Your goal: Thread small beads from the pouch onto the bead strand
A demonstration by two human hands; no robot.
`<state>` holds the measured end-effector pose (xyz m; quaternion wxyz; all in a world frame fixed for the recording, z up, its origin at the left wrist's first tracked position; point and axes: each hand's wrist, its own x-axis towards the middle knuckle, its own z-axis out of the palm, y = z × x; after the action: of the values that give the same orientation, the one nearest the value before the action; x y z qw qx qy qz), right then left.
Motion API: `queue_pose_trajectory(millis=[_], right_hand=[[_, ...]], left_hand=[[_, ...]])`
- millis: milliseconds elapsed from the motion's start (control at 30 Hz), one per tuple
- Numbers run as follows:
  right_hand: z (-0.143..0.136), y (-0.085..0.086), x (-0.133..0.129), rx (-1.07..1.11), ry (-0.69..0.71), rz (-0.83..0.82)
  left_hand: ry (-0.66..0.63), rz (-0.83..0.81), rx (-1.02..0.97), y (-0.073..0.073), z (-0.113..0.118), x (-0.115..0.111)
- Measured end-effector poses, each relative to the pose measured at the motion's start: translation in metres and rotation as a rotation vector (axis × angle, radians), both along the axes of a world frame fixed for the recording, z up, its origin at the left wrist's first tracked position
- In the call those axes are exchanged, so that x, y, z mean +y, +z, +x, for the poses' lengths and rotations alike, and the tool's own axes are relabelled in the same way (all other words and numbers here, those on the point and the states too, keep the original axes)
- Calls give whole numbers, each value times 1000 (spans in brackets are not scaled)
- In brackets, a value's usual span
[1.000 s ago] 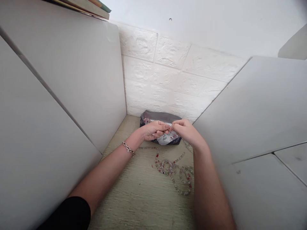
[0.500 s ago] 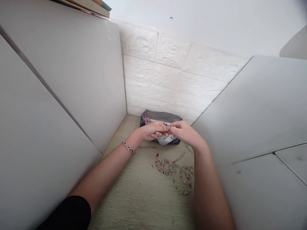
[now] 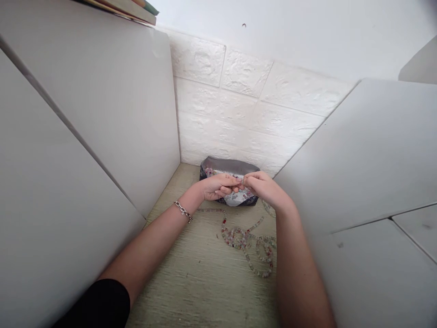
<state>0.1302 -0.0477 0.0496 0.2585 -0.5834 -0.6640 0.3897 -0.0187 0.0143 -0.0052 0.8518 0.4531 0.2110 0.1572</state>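
Note:
My left hand is over a patterned pouch, its thumb and fingers pinched together. Close by on the right, my right hand is also in a pinch, its fingertips almost touching the left ones. Whatever lies between the fingertips is too small to make out. Inside the open grey-lined pouch are small pale, purple and red pieces, partly hidden behind my hands. A tangled string of small beads, pale, green and red, lies on the wooden surface below my hands, partly passing behind my right forearm.
White panels rise on the left, and other white panels stand on the right. A white brick-patterned wall is behind the pouch. The edges of stacked books or boards show at the top left.
My right hand has shifted slightly to the right, leaving a slightly wider gap between the fingertips. My left hand has hardly moved.

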Motion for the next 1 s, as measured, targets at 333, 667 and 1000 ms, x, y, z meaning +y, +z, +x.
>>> queue_pose_trajectory(millis=[333, 667, 1000], right_hand=[[1, -1, -2, 15, -8, 13], [1, 0, 0, -13, -19, 7], [2, 0, -1, -66, -45, 36]], left_hand=[[-2, 28, 35, 3, 0, -3], [-11, 10, -3, 0, 0, 0], [-26, -2, -36, 1, 0, 0]])
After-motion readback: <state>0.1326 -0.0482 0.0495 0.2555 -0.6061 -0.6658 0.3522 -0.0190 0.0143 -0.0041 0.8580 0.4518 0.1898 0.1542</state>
